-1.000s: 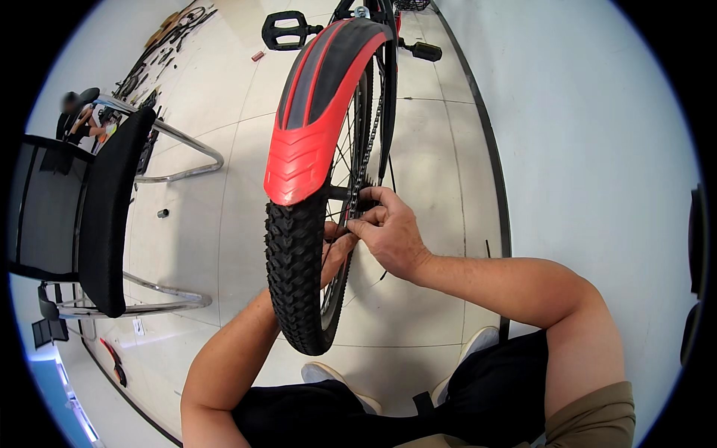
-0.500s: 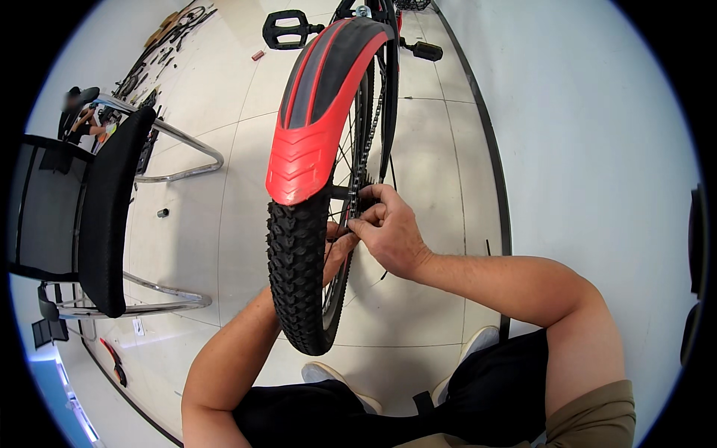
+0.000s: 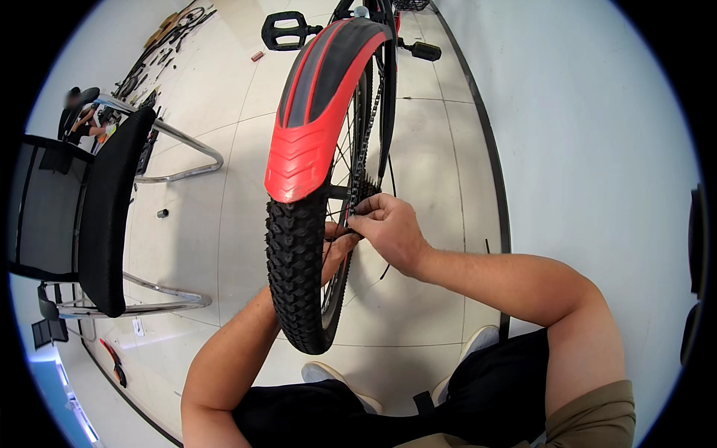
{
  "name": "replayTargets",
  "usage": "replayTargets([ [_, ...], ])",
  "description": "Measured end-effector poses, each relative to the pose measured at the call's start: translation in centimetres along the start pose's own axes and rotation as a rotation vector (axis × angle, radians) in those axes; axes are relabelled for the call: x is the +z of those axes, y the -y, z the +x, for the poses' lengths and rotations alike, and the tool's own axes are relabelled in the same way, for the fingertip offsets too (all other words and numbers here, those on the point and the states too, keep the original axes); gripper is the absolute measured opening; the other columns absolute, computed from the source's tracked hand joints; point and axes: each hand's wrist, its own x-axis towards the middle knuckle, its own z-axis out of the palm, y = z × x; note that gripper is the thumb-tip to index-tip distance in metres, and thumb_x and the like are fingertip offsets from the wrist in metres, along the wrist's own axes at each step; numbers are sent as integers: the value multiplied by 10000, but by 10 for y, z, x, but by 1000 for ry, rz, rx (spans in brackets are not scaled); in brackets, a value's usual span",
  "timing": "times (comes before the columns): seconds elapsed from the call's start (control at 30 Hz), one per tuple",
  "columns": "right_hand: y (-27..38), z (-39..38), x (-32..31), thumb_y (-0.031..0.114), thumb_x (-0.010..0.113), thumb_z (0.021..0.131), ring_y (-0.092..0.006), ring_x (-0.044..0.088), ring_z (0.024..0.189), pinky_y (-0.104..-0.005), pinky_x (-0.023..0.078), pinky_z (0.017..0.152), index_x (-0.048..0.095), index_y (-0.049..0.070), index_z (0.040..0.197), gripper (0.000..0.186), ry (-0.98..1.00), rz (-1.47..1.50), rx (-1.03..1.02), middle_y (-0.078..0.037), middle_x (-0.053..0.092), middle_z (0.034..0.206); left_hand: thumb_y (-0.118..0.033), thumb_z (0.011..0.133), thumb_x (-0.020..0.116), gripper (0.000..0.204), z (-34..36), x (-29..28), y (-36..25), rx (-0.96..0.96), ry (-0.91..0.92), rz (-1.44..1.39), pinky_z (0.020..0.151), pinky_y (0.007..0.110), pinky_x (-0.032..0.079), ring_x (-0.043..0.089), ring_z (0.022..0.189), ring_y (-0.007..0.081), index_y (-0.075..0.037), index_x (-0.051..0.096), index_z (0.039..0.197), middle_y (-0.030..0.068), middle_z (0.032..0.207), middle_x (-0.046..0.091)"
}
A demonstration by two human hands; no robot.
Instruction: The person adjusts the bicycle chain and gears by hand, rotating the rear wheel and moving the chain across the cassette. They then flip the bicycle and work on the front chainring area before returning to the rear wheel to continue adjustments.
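A bicycle's rear wheel stands before me, with a knobby black tyre (image 3: 293,276) under a red and black mudguard (image 3: 300,153). The bicycle chain (image 3: 362,153) runs down the wheel's right side past the toothed sprockets (image 3: 367,185). My right hand (image 3: 394,230) is closed, thumb and forefinger pinching the chain just below the sprockets. From the left, my left forearm passes behind the tyre. My left hand (image 3: 340,248) shows partly through the spokes, its fingers bent close to the right fingertips. What the left fingers hold is hidden by the wheel and my right hand.
Black pedals (image 3: 287,31) stick out farther ahead. A black chair (image 3: 112,213) with chrome legs stands at left, and a white wall (image 3: 575,149) rises at right. Bicycle parts (image 3: 160,48) lie on the far-left floor, near a seated person (image 3: 84,123). A small black cylinder (image 3: 163,213) lies nearer.
My right hand has shifted slightly down, and its forefinger has drawn down toward the thumb, uncovering more of the sprockets. My left hand has hardly moved.
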Motion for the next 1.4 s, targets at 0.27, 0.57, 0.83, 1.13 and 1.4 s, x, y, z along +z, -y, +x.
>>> replayTargets([
  [0.27,11,0,1,136,742,917,-152,679,810,-289,548,716,670,-95,977,249,31,-88,26,-129,726,896,-398,962,665,386,0,4,6,51,-10,-113,816,346,532,704,788,236,-68,774,1131,144,890,755],
  [0.57,11,-4,4,78,702,940,-147,695,825,-280,559,740,625,-81,1040,204,31,53,30,-124,729,910,-435,956,663,411,-1,4,3,37,-28,-68,771,357,535,690,717,216,-78,784,1118,140,789,725],
  [0.83,-11,3,6,164,730,903,-145,652,755,-300,536,681,644,-65,970,253,-13,108,95,-111,705,850,-443,935,682,422,-1,3,0,21,-42,47,750,358,545,692,691,245,-68,788,1098,147,771,721],
  [1.13,-18,-10,8,139,661,953,-143,648,826,-298,539,756,647,-70,1017,218,75,69,125,-102,701,908,-396,917,734,407,-3,7,15,166,-118,114,725,371,553,693,797,282,-24,765,1081,136,893,740],
  [1.4,-53,-19,2,138,585,926,-342,682,819,-426,521,771,677,-49,1006,223,87,-237,-84,-218,703,876,-245,967,683,372,13,10,23,13,-9,42,847,322,536,686,887,205,85,709,1137,193,997,750],
])
